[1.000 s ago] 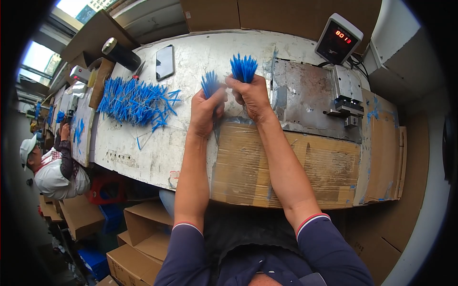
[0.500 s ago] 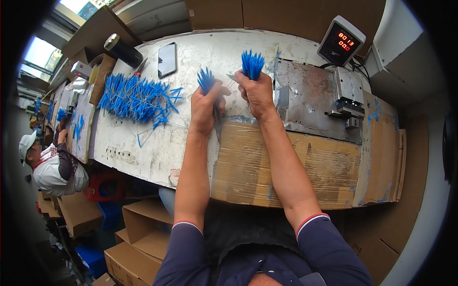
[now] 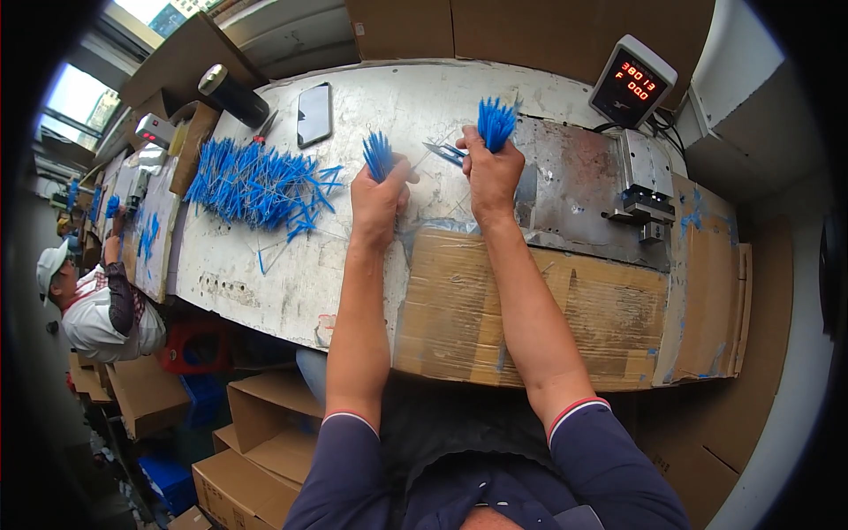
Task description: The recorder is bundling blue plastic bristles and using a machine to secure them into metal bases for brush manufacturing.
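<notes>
Blue bundles [image 3: 496, 124] (brushes, perhaps) in left hand [image 3: 375, 199] and right hand [image 3: 495, 179].

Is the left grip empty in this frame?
No, the left grip is closed around a bunch of blue-tipped pieces, whose blue ends stick out past it.

From where I stand, the scuffed white bench [image 3: 274, 309] carries a tangled heap of blue pieces [image 3: 252, 185], a phone [image 3: 314, 115], a dark flask [image 3: 237, 102], a metal plate [image 3: 574, 168] and, nearer the person, flattened cardboard [image 3: 609, 309].
</notes>
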{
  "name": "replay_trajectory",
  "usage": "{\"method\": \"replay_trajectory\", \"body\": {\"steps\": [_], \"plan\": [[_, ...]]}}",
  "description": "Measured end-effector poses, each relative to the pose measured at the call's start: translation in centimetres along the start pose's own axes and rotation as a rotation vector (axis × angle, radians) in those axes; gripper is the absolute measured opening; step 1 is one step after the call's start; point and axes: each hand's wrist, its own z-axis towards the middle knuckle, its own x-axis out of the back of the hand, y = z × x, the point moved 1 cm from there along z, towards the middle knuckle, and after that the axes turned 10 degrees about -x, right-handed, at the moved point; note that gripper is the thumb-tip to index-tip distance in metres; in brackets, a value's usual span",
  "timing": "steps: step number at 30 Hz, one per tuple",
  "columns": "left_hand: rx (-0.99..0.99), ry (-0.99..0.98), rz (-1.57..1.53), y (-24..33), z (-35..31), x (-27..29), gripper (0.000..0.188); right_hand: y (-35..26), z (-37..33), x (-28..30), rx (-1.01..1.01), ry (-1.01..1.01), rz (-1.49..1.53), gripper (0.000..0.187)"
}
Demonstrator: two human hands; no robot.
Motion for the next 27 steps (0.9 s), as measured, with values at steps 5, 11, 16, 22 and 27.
{"method": "replay_trajectory", "body": {"steps": [5, 11, 16, 22, 27], "plan": [[0.000, 0.034, 0.006, 0.5, 0.0, 1.4, 0.015, -1.3, -0.5, -0.3, 0.710, 0.133, -0.464, 0.006], [0.007, 0.025, -0.056, 0.7, -0.1, 1.3, 0.012, -1.9, -2.0, -1.8, 0.920, -0.208, -0.874, 0.025], [0.057, 0.010, -0.029, 0.3, 0.2, 1.6, 0.011, -1.3, -1.8, -1.5, 0.732, -0.426, -1.068, 0.020], [0.046, 0.083, -0.019, 0.1, 0.5, 1.3, 0.024, -0.8, -1.2, -0.5, 0.372, -0.351, -0.950, 0.011], [-0.004, 0.074, -0.244, 0.1, 0.6, 1.9, 0.031, -1.1, -0.9, -0.3, 0.264, -0.332, -0.903, 0.012]]}}
